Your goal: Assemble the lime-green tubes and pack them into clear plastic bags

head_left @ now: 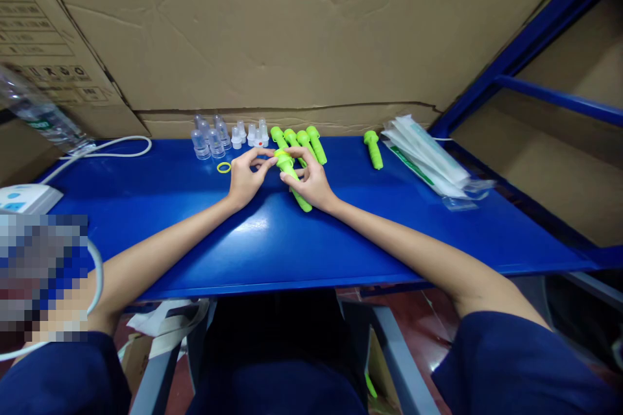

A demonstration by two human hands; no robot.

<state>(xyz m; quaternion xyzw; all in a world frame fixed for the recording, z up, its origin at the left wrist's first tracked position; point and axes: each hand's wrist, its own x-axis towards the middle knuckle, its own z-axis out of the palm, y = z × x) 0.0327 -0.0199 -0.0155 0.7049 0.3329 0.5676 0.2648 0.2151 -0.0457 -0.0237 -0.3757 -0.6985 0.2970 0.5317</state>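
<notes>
My right hand (315,183) is wrapped round a lime-green flashlight-shaped plastic body (288,167), its wide end tilted up and away from me. At that wide end sits a yellow ring (281,153), which the thumb and fingertips of my left hand (246,175) pinch from the left side. Another loose yellow ring (224,168) lies on the blue table just left of my left hand. Right behind my hands, several more lime-green bodies (316,144) lie side by side. Part of the held piece is covered by my right fingers.
Several clear plastic caps (215,142) and smaller white-based clear caps (252,135) stand at the back. One lime-green body (374,149) lies apart, beside plastic-wrapped packets (426,152). A power strip (29,198) with a white cable and a bottle (41,118) are left. Cardboard (292,32) walls the back.
</notes>
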